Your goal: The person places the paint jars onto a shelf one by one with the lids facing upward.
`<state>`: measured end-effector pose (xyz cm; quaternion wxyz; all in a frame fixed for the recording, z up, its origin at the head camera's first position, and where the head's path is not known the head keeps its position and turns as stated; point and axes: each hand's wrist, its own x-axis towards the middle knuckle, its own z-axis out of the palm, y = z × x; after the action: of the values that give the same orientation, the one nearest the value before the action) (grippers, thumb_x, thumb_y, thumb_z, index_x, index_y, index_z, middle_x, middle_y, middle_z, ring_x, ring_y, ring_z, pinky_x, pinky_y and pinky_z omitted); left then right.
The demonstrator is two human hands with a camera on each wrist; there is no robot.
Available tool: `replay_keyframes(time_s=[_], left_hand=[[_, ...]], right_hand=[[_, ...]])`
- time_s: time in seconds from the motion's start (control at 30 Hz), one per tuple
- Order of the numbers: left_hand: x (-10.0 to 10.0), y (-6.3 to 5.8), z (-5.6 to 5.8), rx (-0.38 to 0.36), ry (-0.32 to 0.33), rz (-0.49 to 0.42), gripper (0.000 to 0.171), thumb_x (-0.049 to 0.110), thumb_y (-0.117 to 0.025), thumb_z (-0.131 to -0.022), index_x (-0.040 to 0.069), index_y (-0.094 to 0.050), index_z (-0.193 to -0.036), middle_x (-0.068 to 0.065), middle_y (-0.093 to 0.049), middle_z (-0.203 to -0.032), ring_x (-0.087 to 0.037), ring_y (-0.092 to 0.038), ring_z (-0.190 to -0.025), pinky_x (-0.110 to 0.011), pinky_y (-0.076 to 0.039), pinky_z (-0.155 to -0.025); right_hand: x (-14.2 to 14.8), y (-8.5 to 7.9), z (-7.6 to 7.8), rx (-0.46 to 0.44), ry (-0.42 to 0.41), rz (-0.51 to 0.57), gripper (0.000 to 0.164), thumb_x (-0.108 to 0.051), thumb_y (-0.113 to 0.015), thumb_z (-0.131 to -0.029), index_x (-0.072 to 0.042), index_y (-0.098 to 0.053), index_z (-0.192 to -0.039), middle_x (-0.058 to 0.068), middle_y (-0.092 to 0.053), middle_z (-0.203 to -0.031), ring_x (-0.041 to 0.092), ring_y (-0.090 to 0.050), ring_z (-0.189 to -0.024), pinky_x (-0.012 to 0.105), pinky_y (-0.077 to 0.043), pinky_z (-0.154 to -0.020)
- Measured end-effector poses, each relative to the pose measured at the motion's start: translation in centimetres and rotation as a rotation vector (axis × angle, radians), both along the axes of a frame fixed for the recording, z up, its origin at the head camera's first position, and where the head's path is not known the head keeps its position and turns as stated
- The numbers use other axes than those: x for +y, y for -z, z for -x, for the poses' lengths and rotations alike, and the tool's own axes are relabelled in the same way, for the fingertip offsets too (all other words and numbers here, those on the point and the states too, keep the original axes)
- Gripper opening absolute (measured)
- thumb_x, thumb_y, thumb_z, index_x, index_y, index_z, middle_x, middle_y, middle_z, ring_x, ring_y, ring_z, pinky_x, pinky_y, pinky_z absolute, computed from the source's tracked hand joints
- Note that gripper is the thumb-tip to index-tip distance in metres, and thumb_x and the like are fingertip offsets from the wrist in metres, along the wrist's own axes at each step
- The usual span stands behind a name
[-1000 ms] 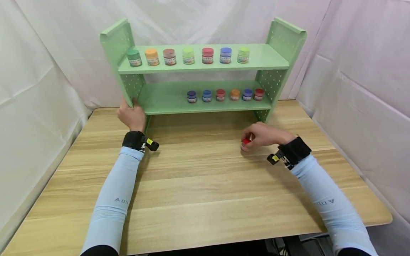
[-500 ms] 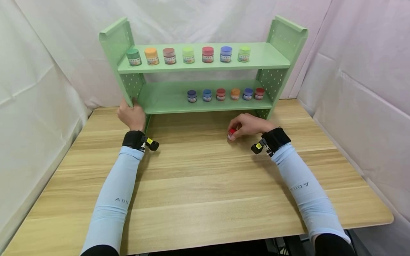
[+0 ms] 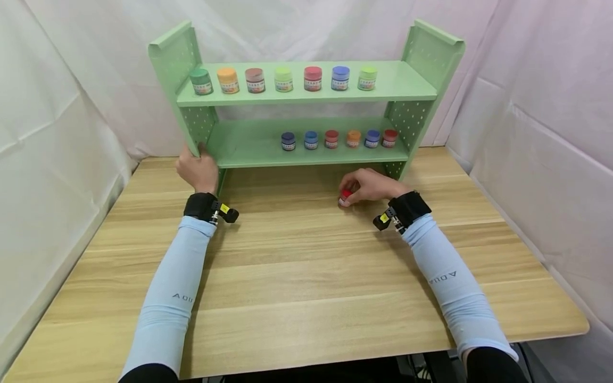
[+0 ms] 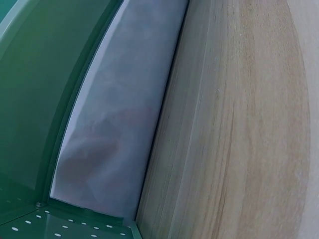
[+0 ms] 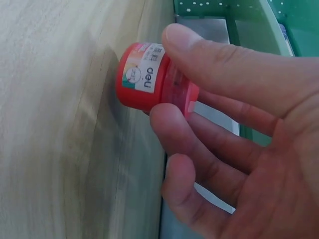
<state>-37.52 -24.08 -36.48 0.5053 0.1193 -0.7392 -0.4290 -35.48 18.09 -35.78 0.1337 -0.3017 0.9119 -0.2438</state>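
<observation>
My right hand (image 3: pixel 371 185) pinches a small red paint jar (image 3: pixel 345 197) between thumb and fingertips, just in front of the lower shelf. In the right wrist view the jar (image 5: pixel 142 77) has a red lid and a white label; its base is close to the wood, and I cannot tell whether they touch. At the rack's left side panel, my left hand (image 3: pixel 198 169) grips the front edge. The green two-tier rack (image 3: pixel 306 158) carries a row of larger jars (image 3: pixel 313 80) on top and smaller jars (image 3: pixel 331 140) below. No left-hand fingers show in the left wrist view.
Beneath everything is a wood-grain table (image 3: pixel 306 276), its front edge toward me. White cloth (image 3: pixel 306 32) hangs behind and on both sides. The rack's perforated right panel (image 3: pixel 407 122) stands beyond my right hand.
My right hand has carried the red jar leftward and slightly toward the rack, mostly in the first half second. The left hand keeps its grip on the panel.
</observation>
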Motion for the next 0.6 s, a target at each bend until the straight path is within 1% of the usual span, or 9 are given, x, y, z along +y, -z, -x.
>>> replay_keyframes(time_s=[0.13, 0.23, 0.3, 0.43, 0.6], left_hand=[[0.05, -0.16, 0.05, 0.000, 0.010, 0.001, 0.023, 0.013, -0.062, -0.098, 0.001, -0.076, -0.111, -0.017, -0.078, -0.113, -0.033, -0.077, -0.103, -0.049, -0.054, -0.082], [0.05, -0.26, 0.13, 0.003, 0.010, 0.004, 0.022, 0.012, -0.062, -0.098, 0.000, -0.076, -0.111, -0.017, -0.078, -0.113, -0.033, -0.076, -0.104, -0.051, -0.055, -0.084], [0.06, -0.30, 0.17, 0.006, 0.012, 0.004, 0.022, 0.012, -0.063, -0.098, 0.000, -0.076, -0.110, -0.017, -0.078, -0.113, -0.034, -0.076, -0.104, -0.051, -0.055, -0.084], [0.08, -0.28, 0.08, 0.000, 0.017, -0.005, 0.023, 0.012, -0.063, -0.098, 0.001, -0.076, -0.114, -0.016, -0.078, -0.115, -0.031, -0.076, -0.107, -0.049, -0.057, -0.088], [0.06, -0.18, -0.13, 0.000, 0.027, -0.016, 0.023, 0.012, -0.063, -0.099, 0.002, -0.076, -0.115, -0.016, -0.077, -0.115, -0.030, -0.076, -0.107, -0.048, -0.057, -0.090]], right_hand=[[-0.18, -0.16, -0.08, 0.011, 0.011, -0.007, 0.031, -0.023, -0.086, -0.086, -0.014, -0.074, -0.113, 0.000, -0.078, -0.101, 0.015, -0.070, -0.092, 0.032, -0.053, -0.082], [-0.39, -0.20, -0.12, 0.015, 0.022, -0.009, 0.030, -0.022, -0.086, -0.085, -0.014, -0.075, -0.112, -0.001, -0.078, -0.100, 0.014, -0.069, -0.090, 0.031, -0.052, -0.082], [-0.49, -0.12, -0.10, 0.022, 0.026, -0.013, 0.031, -0.022, -0.086, -0.085, -0.013, -0.075, -0.112, -0.001, -0.078, -0.100, 0.014, -0.068, -0.089, 0.031, -0.052, -0.081], [-0.63, 0.20, -0.01, 0.032, 0.032, -0.026, 0.032, -0.019, -0.086, -0.084, -0.012, -0.075, -0.113, 0.002, -0.077, -0.101, 0.015, -0.067, -0.090, 0.031, -0.051, -0.080], [-0.80, 0.65, 0.12, 0.044, 0.031, -0.037, 0.030, -0.018, -0.086, -0.084, -0.013, -0.076, -0.111, 0.002, -0.077, -0.102, 0.016, -0.067, -0.091, 0.031, -0.052, -0.081]])
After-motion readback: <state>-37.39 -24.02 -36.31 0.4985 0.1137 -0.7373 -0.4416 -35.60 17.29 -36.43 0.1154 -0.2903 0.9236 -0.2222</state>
